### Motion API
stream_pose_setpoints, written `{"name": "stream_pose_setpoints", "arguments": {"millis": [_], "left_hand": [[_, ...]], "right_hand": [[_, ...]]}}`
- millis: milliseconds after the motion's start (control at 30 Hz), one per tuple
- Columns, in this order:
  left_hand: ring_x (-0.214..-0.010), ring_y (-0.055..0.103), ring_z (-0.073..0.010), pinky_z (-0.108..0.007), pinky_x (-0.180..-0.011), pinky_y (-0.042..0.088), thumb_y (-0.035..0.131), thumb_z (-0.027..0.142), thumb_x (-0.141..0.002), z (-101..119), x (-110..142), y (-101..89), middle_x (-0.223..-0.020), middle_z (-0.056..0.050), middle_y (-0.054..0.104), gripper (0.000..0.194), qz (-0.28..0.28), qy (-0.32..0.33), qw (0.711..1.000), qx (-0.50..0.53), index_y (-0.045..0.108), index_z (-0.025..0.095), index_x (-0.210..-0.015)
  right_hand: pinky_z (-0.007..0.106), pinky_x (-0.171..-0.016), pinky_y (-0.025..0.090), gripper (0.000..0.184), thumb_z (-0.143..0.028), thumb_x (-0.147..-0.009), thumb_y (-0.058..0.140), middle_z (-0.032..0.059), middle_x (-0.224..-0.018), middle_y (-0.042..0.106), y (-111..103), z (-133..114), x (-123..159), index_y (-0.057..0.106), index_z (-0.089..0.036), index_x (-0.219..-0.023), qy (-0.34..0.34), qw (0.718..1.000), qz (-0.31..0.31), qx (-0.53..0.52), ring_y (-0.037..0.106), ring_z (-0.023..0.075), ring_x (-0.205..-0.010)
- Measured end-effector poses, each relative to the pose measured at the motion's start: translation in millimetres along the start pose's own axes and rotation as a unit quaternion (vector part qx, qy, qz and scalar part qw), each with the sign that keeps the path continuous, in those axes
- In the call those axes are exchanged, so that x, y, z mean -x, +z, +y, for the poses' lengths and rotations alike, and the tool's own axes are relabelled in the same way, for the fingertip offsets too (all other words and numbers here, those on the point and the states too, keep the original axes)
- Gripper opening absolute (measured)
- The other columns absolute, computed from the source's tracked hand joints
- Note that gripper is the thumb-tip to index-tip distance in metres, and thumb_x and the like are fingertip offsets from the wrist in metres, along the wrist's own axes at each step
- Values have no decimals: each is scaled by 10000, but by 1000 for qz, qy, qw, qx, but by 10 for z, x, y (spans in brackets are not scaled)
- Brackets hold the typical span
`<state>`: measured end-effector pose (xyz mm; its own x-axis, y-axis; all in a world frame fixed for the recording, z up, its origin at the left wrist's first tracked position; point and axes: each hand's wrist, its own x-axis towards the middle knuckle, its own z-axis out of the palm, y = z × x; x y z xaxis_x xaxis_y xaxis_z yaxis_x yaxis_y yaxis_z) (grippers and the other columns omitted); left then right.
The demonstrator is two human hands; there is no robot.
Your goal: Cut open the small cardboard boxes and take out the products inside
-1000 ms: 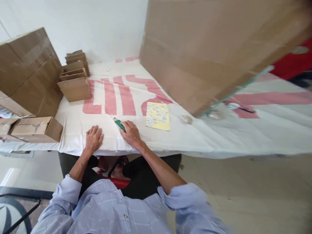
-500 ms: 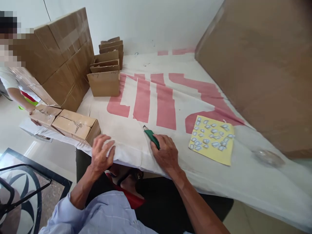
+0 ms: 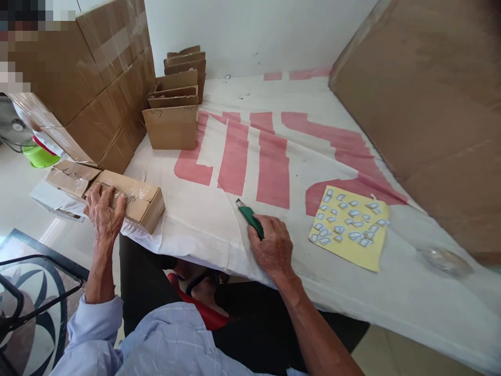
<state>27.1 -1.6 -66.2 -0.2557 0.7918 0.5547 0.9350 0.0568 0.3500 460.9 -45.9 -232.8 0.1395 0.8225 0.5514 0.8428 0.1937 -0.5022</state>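
Observation:
My right hand (image 3: 272, 243) is closed around a green utility knife (image 3: 250, 220), its tip pointing away from me over the white-covered table (image 3: 199, 219). On the left, my left hand (image 3: 105, 211) has its bent fingers over the upper near side of a long taped cardboard box (image 3: 135, 201). Part of that box is hidden behind the fingers. A second small cardboard box (image 3: 72, 175) lies end to end with it, along the table's left front edge.
Large taped cartons (image 3: 113, 99) stand at the left, a big cardboard carton (image 3: 422, 120) at the right. Several opened small boxes (image 3: 172, 128) form a row behind. A yellow sheet (image 3: 352, 250) bears small outlined pieces. Near it lies a clear plastic object (image 3: 444, 261).
My left hand has moved left from beside the box onto it. The co-worker's hand has left the far box. My right hand still holds the utility knife in about the same place.

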Motion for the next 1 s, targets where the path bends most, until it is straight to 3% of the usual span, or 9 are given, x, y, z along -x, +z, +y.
{"name": "stream_pose_setpoints", "arguments": {"millis": [200,333,467,533,633,733,800,867,1000], "left_hand": [[-1468,576,-385,-636,-1292,381,743,449,-990,204,154,-13,-1504,-116,689,313,-12,37,999,14,788,269,-1243],[-1441,597,-381,-619,-1269,420,727,454,-985,28,-27,-19,-1499,-142,680,363,22,-10,999,25,781,245,-1277],[-1351,644,-358,-555,-1231,489,749,403,-926,-199,-272,3,-1367,-140,727,395,5,-55,997,47,767,229,-1281],[-1288,674,-330,-511,-1187,532,749,382,-908,-197,-267,6,-1303,-127,739,414,-1,-55,996,73,756,216,-1287],[-1146,715,-285,-451,-1068,590,747,407,-898,-28,-64,-3,-1203,-108,751,412,-29,-31,989,140,761,193,-1250],[-906,710,-225,-366,-840,605,752,499,-914,225,214,-6,-1062,-71,760,399,-101,-36,962,253,780,202,-1178],[-860,707,-210,-332,-770,583,772,542,-913,361,336,12,-1022,-56,765,395,-139,-50,934,326,779,219,-1139],[-957,740,-232,-328,-804,585,818,544,-881,440,373,59,-1074,-59,781,382,-159,-52,908,383,765,235,-1099],[-1216,745,-306,-359,-903,592,900,551,-787,474,276,232,-1368,-92,770,439,-200,-64,849,485,698,245,-1028]], "right_hand": [[494,-954,554,255,-242,-1009,575,149,-1121,764,7,11,-13,709,-222,-1225,-7,999,24,22,664,341,-1049],[494,-949,548,255,-240,-998,569,142,-1114,763,18,32,-7,705,-230,-1213,6,999,31,28,669,340,-1052],[498,-942,532,259,-243,-981,576,148,-1115,756,34,48,0,706,-230,-1205,10,999,28,26,664,349,-1066],[496,-936,525,256,-245,-976,579,148,-1111,753,42,52,-3,712,-232,-1195,13,999,27,26,657,350,-1060],[495,-926,521,251,-248,-975,576,152,-1101,749,54,60,-12,721,-226,-1179,14,999,32,28,646,348,-1035],[498,-924,518,259,-262,-967,574,154,-1104,746,63,65,-27,720,-220,-1177,17,999,31,34,637,352,-1043],[499,-936,516,276,-257,-954,571,150,-1105,738,59,57,-43,716,-220,-1186,23,999,21,35,626,351,-1057],[505,-966,515,285,-240,-945,567,145,-1109,726,48,40,-62,714,-223,-1188,28,999,11,31,615,346,-1068],[534,-1032,511,279,-224,-951,562,158,-1145,707,27,7,-101,722,-223,-1179,35,999,7,18,601,354,-1123]]}}
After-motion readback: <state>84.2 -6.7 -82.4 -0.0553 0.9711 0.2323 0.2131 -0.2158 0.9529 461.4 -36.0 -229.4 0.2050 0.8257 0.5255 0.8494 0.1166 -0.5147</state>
